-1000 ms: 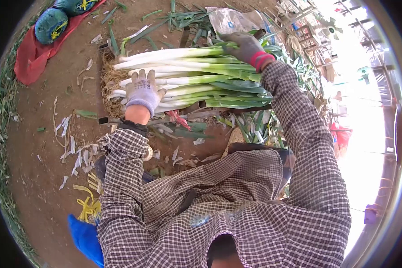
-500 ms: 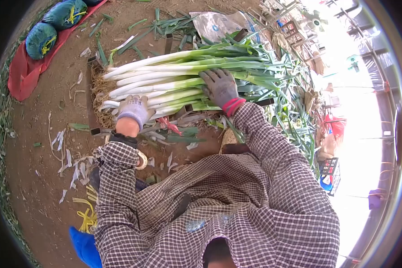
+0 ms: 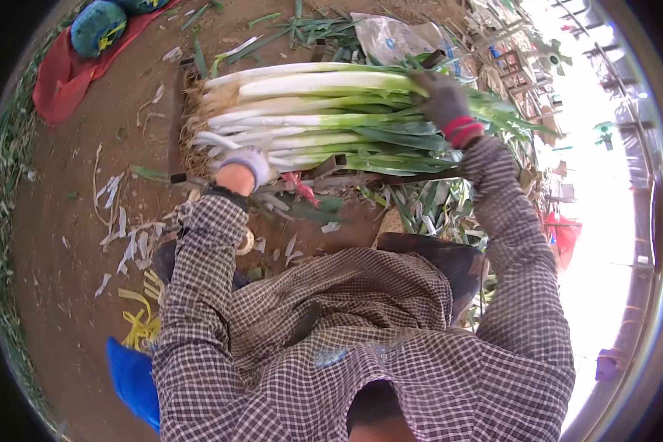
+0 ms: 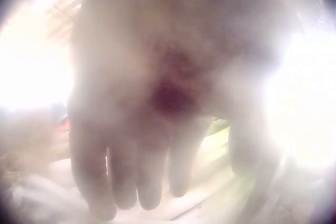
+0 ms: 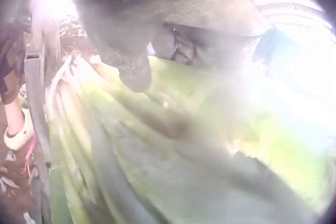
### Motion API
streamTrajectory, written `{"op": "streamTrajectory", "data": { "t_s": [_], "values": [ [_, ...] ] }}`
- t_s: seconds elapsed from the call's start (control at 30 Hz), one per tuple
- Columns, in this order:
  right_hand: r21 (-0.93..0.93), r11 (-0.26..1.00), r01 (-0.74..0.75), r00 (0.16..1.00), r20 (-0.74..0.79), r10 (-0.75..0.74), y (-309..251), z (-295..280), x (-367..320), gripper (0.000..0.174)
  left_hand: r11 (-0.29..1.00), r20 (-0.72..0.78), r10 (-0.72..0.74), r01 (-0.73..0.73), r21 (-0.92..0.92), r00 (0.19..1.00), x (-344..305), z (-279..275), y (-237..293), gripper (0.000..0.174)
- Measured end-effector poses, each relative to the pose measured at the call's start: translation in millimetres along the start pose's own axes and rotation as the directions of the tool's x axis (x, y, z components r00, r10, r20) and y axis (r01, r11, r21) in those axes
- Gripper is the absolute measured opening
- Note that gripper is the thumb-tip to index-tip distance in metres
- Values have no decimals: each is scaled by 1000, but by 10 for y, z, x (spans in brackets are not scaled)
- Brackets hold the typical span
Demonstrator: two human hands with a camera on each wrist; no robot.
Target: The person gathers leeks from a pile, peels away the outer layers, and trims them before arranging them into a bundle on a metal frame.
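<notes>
Leeks [image 3: 295, 121] lie side by side, roots at the left and green leaves at the right. My left hand [image 3: 249, 163], in a pale lavender glove, is at the near edge of the white stems. The hazy left wrist view shows its fingers [image 4: 149, 182] extended over white stems. My right hand [image 3: 442, 102], in a grey glove with a pink cuff, grips leek leaves at the far side, and leaves trail out to its right. In the right wrist view, one gloved finger [image 5: 135, 74] lies against blurred leaves [image 5: 173, 124]; the other fingers are partly hidden.
Square metal bars [image 3: 331, 165] border the leeks. Beyond them lies a pale plastic sack [image 3: 394, 40]. A red cloth [image 3: 55, 92] with wrapped bundles [image 3: 97, 28] is at far left, yellow ties [image 3: 138, 328] at lower left, and loose leaves [image 3: 427, 214] at near right.
My right hand has moved from the middle of the leeks to the leaves at the far right. A far-side leek has shifted and looks blurred. My left hand stays near the near-side stems.
</notes>
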State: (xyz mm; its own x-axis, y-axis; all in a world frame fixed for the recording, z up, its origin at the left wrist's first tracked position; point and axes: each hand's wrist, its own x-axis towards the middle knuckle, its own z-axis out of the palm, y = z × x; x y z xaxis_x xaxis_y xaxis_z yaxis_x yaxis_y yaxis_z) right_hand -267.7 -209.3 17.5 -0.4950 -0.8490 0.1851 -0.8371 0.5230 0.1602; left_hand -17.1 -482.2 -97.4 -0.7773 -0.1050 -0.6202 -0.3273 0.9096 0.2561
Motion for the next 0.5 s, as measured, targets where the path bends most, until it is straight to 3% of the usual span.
{"op": "streamTrajectory", "data": {
  "t_s": [0.1, 0.13, 0.2, 0.23, 0.27, 0.33, 0.4, 0.43, 0.5],
  "values": [
    [460, 884, 86, 991, 52, -123, 62, -373, -54, 42, 999, -11, 46, -46, -5, 999, 95, 289, 7, 54],
    [572, 820, 38, 978, 146, -147, 24, -426, -62, 43, 997, 36, -5, 8, -78, 999, 160, 389, 82, 60],
    [744, 662, -92, 920, 318, -229, -99, -492, -61, 47, 925, 153, 59, 4, -380, 986, 68, 417, 230, 57],
    [808, 481, -341, 840, 491, -230, -233, -466, -97, 47, 843, 175, 75, 31, -537, 982, 124, 520, 260, 53],
    [752, 602, -270, 810, 515, -281, -348, -390, -84, 45, 686, 184, 87, 76, -723, 979, 209, 664, 270, 49],
    [712, 507, -485, 625, 688, -369, -501, -110, -59, 43, 141, 164, 98, 149, -979, 982, 443, 1021, 267, 43],
    [625, 556, -548, 492, 778, -391, -646, 226, -25, 42, -330, 93, 103, 122, -936, 990, 609, 1224, 270, 40],
    [690, 655, -309, 618, 669, -413, -651, 265, -10, 45, -389, 14, 122, 61, -919, 992, 685, 1295, 245, 51],
    [711, 542, -448, 578, 693, -432, -462, 722, 39, 45, -398, -43, 46, -21, -917, 998, 717, 1283, 271, 52]
  ]
}}
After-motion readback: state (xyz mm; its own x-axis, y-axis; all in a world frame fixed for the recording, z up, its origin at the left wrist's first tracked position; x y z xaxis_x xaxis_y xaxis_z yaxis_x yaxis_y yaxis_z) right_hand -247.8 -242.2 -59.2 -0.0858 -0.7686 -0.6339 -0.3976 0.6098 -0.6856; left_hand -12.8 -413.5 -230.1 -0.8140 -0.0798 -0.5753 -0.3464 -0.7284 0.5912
